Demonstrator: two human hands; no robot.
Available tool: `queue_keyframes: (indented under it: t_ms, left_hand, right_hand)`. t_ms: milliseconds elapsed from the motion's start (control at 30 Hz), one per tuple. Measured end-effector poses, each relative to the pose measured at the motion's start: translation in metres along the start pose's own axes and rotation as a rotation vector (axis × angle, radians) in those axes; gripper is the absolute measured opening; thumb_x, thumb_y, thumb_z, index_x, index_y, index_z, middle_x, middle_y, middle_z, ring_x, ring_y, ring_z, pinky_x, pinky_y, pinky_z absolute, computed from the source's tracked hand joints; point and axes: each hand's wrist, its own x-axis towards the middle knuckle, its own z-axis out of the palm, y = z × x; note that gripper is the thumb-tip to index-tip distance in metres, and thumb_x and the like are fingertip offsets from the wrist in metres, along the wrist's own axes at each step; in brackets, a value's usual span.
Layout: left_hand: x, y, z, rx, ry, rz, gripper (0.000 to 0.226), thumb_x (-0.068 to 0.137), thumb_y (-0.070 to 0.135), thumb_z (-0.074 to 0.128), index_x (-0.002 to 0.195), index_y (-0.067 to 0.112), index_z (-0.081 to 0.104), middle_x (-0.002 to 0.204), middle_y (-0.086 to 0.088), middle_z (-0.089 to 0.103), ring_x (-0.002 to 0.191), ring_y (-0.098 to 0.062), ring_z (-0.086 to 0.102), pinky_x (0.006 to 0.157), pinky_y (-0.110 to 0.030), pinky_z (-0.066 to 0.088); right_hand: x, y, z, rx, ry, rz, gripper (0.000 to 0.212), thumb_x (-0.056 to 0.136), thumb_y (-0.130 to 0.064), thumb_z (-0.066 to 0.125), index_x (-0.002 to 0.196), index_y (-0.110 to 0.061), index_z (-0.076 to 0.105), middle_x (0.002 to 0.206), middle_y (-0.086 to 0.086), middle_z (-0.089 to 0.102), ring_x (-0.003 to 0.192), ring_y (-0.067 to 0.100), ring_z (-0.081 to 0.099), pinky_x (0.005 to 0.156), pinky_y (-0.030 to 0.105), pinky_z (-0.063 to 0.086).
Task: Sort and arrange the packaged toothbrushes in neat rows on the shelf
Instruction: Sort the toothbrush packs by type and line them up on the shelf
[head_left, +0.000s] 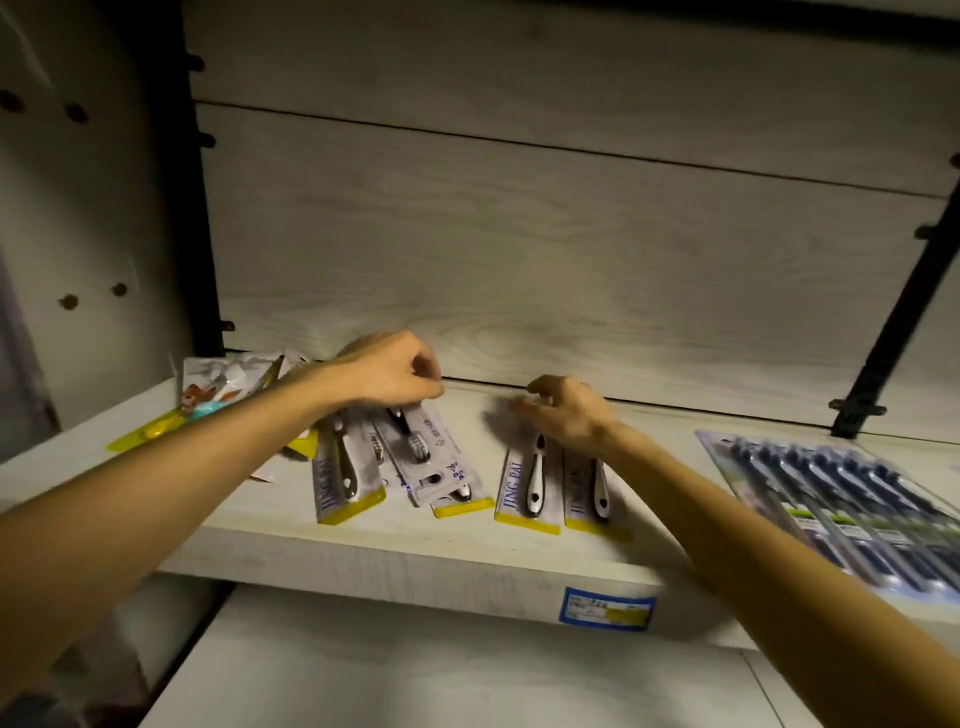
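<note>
a pale wooden shelf crosses the middle of the frame, seen from above, with two bare forearms reaching in from the lower corners. the left hand, left of centre, has its fingers curled down and appears to pinch the far end of a skewed toothbrush pack. that pack lies crooked over a loose heap of grey and yellow packs, its long axis running from the hand toward the shelf's front edge and slanting right. just right of centre, the right hand hovers with fingers loosely curled and parted, holding nothing, directly above the far ends of two straight packs lying side by side. the skewed pack sits nearer the left hand, with a bare gap of shelf between it and the tidy pair.
</note>
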Motion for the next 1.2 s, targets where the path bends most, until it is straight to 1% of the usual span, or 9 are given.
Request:
queue_keyframes:
  t_ms: [133, 333, 500, 633, 733, 867, 967, 1033, 1200]
  left_hand:
    - [-0.001, -0.017, 0.008, 0.062, -0.099, -0.012, 0.046, 0.086, 0.060, 0.064, 0.119, 0.028, 0.068, 0.114, 0.004, 0.068, 0.101, -0.020, 0.064, 0.091, -0.037, 0.053]
    - [0.007, -0.009, 0.022, 0.031, -0.094, 0.112, 0.049, 0.090, 0.055, 0.063, 0.129, 0.025, 0.064, 0.115, 0.002, 0.067, 0.096, -0.018, 0.062, 0.084, -0.033, 0.052]
    - [0.021, 0.014, 0.034, 0.011, -0.062, 0.136, 0.051, 0.086, 0.052, 0.069, 0.129, 0.026, 0.063, 0.119, 0.003, 0.068, 0.104, -0.019, 0.064, 0.090, -0.037, 0.053]
    - [0.030, 0.035, 0.046, -0.021, -0.040, 0.169, 0.061, 0.086, 0.055, 0.068, 0.136, 0.021, 0.060, 0.127, 0.000, 0.067, 0.113, -0.022, 0.063, 0.095, -0.037, 0.051]
    - [0.039, 0.049, 0.054, -0.051, 0.006, 0.160, 0.048, 0.086, 0.051, 0.070, 0.126, 0.024, 0.068, 0.120, 0.003, 0.071, 0.107, -0.019, 0.066, 0.091, -0.033, 0.053]
    - [0.050, 0.063, 0.059, -0.131, 0.032, 0.158, 0.032, 0.086, 0.043, 0.072, 0.113, 0.026, 0.074, 0.110, 0.005, 0.074, 0.101, -0.017, 0.067, 0.086, -0.029, 0.052]
    - [0.054, 0.074, 0.062, -0.189, 0.047, 0.180, 0.029, 0.087, 0.041, 0.072, 0.112, 0.026, 0.075, 0.109, 0.006, 0.074, 0.099, -0.015, 0.067, 0.087, -0.031, 0.053]
    - [0.056, 0.083, 0.065, -0.199, 0.047, 0.189, 0.030, 0.087, 0.042, 0.072, 0.113, 0.027, 0.074, 0.110, 0.007, 0.073, 0.098, -0.014, 0.066, 0.088, -0.032, 0.053]
    - [0.061, 0.107, 0.072, -0.087, 0.038, 0.196, 0.030, 0.085, 0.040, 0.069, 0.114, 0.031, 0.071, 0.114, 0.006, 0.071, 0.102, -0.019, 0.066, 0.088, -0.034, 0.054]
  right_hand:
    - [0.005, -0.005, 0.013, -0.158, -0.003, -0.002, 0.034, 0.087, -0.055, 0.057, 0.098, -0.024, 0.065, 0.109, 0.005, 0.069, 0.107, 0.030, 0.062, 0.085, 0.035, 0.041]
    - [0.000, 0.010, 0.001, -0.137, -0.047, -0.039, 0.036, 0.088, -0.051, 0.061, 0.114, -0.026, 0.068, 0.111, 0.005, 0.070, 0.106, 0.028, 0.063, 0.088, 0.034, 0.046]
    - [-0.008, 0.026, -0.010, -0.105, -0.049, -0.025, 0.038, 0.088, -0.047, 0.065, 0.121, -0.027, 0.067, 0.113, 0.004, 0.070, 0.107, 0.026, 0.063, 0.089, 0.033, 0.048]
    - [-0.012, 0.038, -0.013, 0.015, -0.018, -0.019, 0.033, 0.092, -0.033, 0.063, 0.122, -0.020, 0.068, 0.109, 0.006, 0.071, 0.095, 0.023, 0.065, 0.088, 0.038, 0.052]
    - [-0.010, 0.044, -0.016, 0.173, 0.029, -0.008, 0.035, 0.094, -0.021, 0.059, 0.128, -0.012, 0.066, 0.115, 0.008, 0.071, 0.094, 0.020, 0.064, 0.093, 0.038, 0.052]
    - [-0.007, 0.051, -0.021, 0.183, 0.028, -0.001, 0.032, 0.095, -0.012, 0.054, 0.123, -0.010, 0.068, 0.113, 0.008, 0.072, 0.104, 0.024, 0.066, 0.098, 0.037, 0.051]
    - [-0.007, 0.053, -0.022, 0.170, 0.046, 0.008, 0.029, 0.095, -0.012, 0.053, 0.118, -0.012, 0.071, 0.114, 0.005, 0.072, 0.107, 0.022, 0.065, 0.098, 0.032, 0.049]
    - [-0.007, 0.052, -0.022, 0.180, 0.048, 0.014, 0.029, 0.096, -0.013, 0.053, 0.119, -0.012, 0.071, 0.117, 0.006, 0.071, 0.109, 0.023, 0.063, 0.099, 0.035, 0.048]
    - [-0.010, 0.051, -0.024, 0.268, 0.094, 0.023, 0.033, 0.097, -0.011, 0.051, 0.126, -0.007, 0.067, 0.124, 0.009, 0.068, 0.117, 0.022, 0.061, 0.103, 0.035, 0.046]
